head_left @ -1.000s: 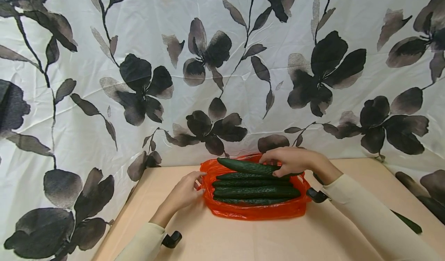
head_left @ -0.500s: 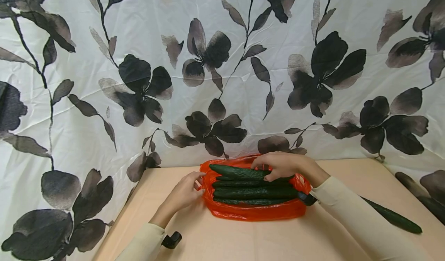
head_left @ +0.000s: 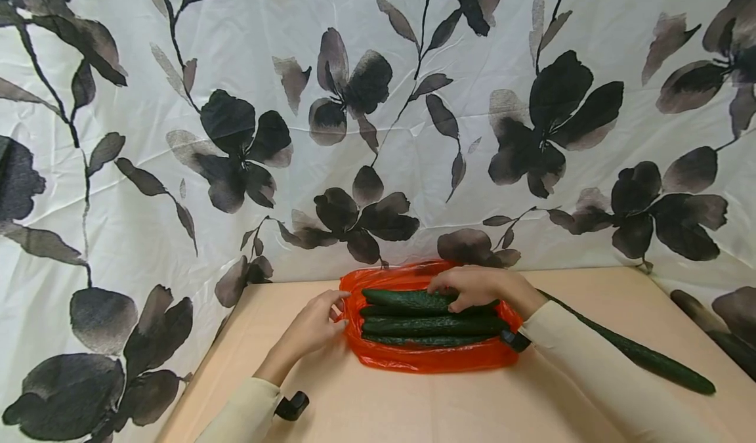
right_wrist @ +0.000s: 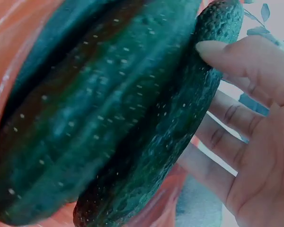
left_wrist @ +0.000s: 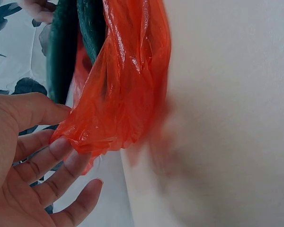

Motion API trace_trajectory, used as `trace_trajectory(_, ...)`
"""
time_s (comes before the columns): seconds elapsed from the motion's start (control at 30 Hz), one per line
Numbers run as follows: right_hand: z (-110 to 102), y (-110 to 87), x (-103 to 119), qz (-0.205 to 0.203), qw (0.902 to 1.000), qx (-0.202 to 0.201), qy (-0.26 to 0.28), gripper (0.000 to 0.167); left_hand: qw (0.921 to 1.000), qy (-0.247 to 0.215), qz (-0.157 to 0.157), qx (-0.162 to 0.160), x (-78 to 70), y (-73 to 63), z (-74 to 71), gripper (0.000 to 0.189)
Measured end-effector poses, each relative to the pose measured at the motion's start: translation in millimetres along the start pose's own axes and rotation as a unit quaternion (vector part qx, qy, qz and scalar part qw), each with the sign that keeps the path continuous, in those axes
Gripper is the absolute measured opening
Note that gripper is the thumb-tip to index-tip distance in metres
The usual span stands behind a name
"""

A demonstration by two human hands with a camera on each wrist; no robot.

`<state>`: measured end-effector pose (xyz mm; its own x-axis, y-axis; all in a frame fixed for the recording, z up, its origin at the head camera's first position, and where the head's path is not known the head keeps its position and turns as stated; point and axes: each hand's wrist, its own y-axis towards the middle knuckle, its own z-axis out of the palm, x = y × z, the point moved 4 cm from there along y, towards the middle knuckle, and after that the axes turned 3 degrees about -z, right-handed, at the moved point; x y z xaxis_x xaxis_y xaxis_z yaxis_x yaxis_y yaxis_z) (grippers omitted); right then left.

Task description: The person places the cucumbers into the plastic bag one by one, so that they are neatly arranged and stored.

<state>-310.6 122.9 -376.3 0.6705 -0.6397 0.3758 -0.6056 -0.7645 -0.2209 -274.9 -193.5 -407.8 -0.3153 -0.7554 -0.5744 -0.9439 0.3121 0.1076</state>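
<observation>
An orange-red plastic bag (head_left: 434,362) lies spread on the table with several dark green cucumbers (head_left: 434,327) side by side in its opening. At the back of the row, my right hand (head_left: 481,287) holds one cucumber (head_left: 386,297), thumb in front and fingers behind, as the right wrist view shows on the bumpy cucumber (right_wrist: 165,127). My left hand (head_left: 313,325) is at the bag's left end. Up close in the left wrist view, the thumb and fingers pinch the rim of the thin bag (left_wrist: 123,85).
One long cucumber (head_left: 655,358) lies on the light table (head_left: 401,407) at the right, partly behind my right sleeve. A white floral cloth (head_left: 437,174) hangs behind the table's back edge.
My right hand has brought its cucumber left and down, from above the others to lying along the back of the row. The left hand has stayed at the bag.
</observation>
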Motion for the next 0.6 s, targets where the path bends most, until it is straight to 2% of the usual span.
trace_trajectory(0.4,15.3,10.7,-7.0,0.010,0.9993,0.035,0.003,0.047,1.0000,0.002,-0.002,0.002,0.7,-4.0,-2.3,0.050)
trace_trajectory(0.6,17.9,5.0,-6.8,-0.021,0.9994,0.027,0.011,0.046,1.0000,0.002,-0.005,0.004,1.9,-5.3,-3.1,0.050)
